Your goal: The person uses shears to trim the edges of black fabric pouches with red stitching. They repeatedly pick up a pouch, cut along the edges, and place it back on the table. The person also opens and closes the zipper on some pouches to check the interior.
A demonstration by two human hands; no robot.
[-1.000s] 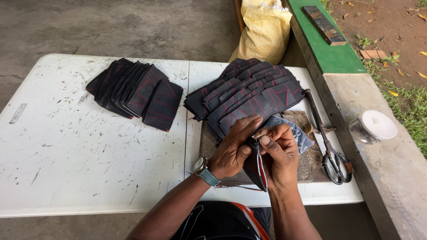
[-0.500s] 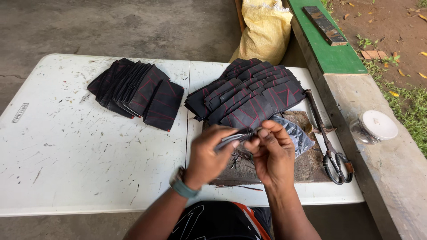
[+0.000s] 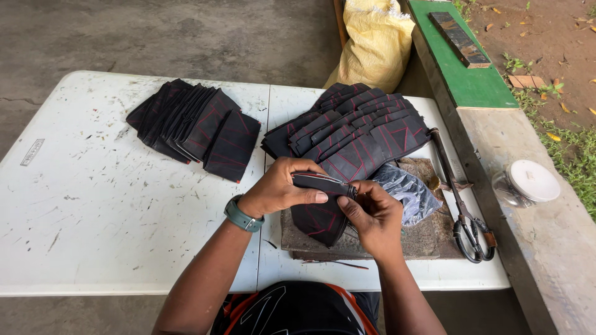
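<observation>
My left hand (image 3: 280,186) and my right hand (image 3: 372,211) together hold a folded black fabric piece with red stitching (image 3: 323,205) above a brown work board (image 3: 428,236). The left fingers pinch its folded upper edge; the right fingers grip its right end. Part of the piece hangs down between the hands. Just behind them lies a fanned pile of similar black pieces (image 3: 354,130). A second fanned pile (image 3: 192,127) lies further left on the white table (image 3: 93,211).
Large scissors (image 3: 462,205) lie along the board's right side, by a crumpled clear plastic bag (image 3: 406,189). A yellow sack (image 3: 372,43) stands behind the table. To the right, a concrete ledge carries a round lidded container (image 3: 528,183) and a green board (image 3: 462,62).
The fabric piece went from hanging upright between my hands to being folded flat, its top edge now horizontal. My left hand shifted left and up over the fold.
</observation>
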